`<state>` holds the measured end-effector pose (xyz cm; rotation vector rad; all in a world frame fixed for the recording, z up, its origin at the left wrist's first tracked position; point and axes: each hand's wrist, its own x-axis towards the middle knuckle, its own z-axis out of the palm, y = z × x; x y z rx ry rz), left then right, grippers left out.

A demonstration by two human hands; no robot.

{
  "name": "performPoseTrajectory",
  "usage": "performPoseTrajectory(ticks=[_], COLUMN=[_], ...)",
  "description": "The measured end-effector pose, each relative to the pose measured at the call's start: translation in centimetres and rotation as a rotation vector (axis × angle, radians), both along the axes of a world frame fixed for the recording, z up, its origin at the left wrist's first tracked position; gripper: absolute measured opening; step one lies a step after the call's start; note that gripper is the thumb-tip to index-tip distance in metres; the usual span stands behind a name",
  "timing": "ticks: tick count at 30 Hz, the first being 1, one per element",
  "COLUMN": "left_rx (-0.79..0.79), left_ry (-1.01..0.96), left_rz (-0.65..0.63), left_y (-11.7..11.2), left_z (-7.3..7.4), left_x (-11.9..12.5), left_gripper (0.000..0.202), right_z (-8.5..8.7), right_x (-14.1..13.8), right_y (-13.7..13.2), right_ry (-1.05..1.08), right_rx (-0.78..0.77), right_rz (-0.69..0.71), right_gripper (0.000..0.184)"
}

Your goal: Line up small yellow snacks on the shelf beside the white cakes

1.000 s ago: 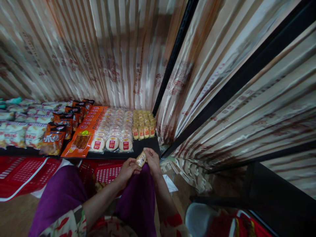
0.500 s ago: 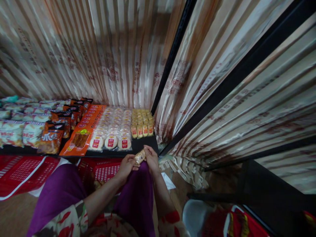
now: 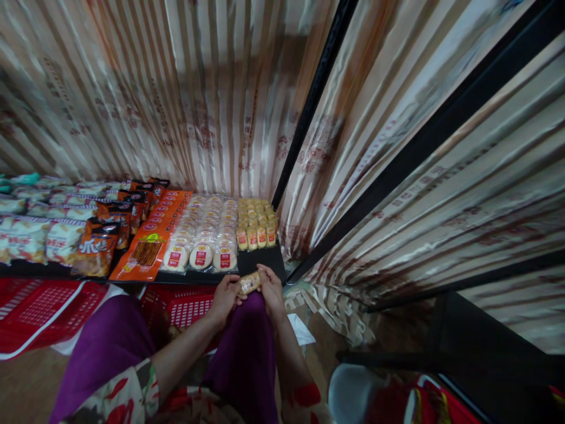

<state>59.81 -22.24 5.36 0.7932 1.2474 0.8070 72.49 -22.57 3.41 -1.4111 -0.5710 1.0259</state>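
Both hands hold one small yellow snack packet (image 3: 249,283) just in front of the black shelf (image 3: 258,260). My left hand (image 3: 226,296) pinches its left end, my right hand (image 3: 269,287) pinches its right end. The packet lies nearly level between them. On the shelf right behind stand rows of like yellow packets (image 3: 256,222), beside rows of round white cakes with red labels (image 3: 205,231). My knees in purple cloth sit below the hands.
Orange flat packs (image 3: 154,235), dark snack bags (image 3: 103,241) and pale bags (image 3: 33,232) fill the shelf leftward. Red plastic baskets (image 3: 39,306) lie on the floor under it. Striped curtains hang behind and to the right, with black frame bars (image 3: 309,112). A white stool (image 3: 353,394) stands lower right.
The packet has tipped from slanted to nearly level between my fingers. My hands stay in the same spot; the view shifted slightly.
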Motion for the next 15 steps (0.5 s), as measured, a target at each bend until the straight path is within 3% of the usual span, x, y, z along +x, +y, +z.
performPoseTrajectory(ticks=[15], left_rx=[0.002], left_ry=[-0.108], left_rz=[-0.033], left_y=[-0.4], left_z=[-0.5], left_x=[0.5], left_gripper=[0.021], right_z=[-1.1], right_x=[0.3], right_y=[0.8], right_ry=[-0.078], right_rx=[0.023], right_rz=[-0.061], right_gripper=[0.041])
